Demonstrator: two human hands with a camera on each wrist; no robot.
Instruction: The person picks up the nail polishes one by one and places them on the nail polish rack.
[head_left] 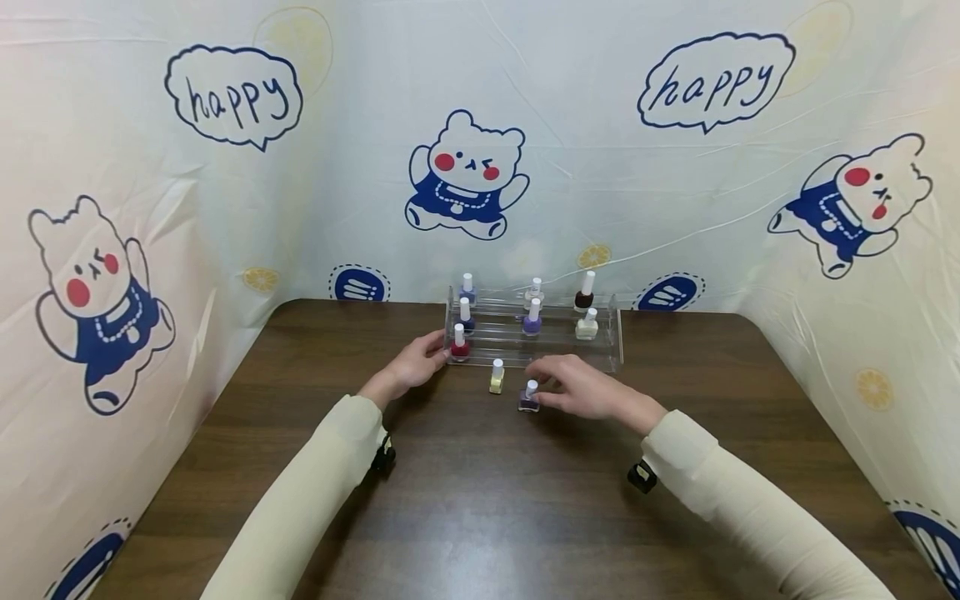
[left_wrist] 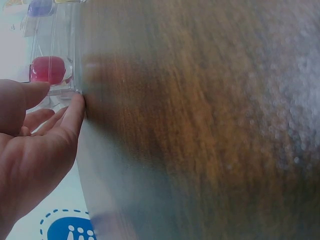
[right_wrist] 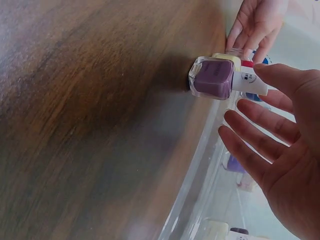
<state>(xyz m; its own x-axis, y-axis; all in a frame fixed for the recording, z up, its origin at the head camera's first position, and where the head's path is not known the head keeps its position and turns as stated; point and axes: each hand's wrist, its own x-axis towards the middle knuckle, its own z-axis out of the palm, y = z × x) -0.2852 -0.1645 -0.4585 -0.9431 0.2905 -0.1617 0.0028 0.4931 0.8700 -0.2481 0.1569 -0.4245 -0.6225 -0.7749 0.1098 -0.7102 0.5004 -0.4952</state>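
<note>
A clear acrylic tiered rack (head_left: 495, 337) stands at the back of the table, holding several nail polish bottles. My left hand (head_left: 414, 362) touches its left end with fairly straight fingers, beside a red nail polish bottle (left_wrist: 47, 70) on the lowest tier. In front of the rack, a dark purple nail polish bottle (right_wrist: 214, 78) with a white cap stands on the table. My right hand (head_left: 581, 387) is at this bottle, thumb by the cap and the other fingers spread loosely behind it. A yellow nail polish bottle (head_left: 497, 379) stands to its left.
On the rack's upper tiers are a violet bottle (head_left: 532, 321), a near-black bottle (head_left: 584, 297), a pale bottle (head_left: 587, 327) and a dark blue bottle (head_left: 467, 321), among others. The brown wooden table (head_left: 465, 508) meets a printed curtain (head_left: 360, 167) behind and at both sides.
</note>
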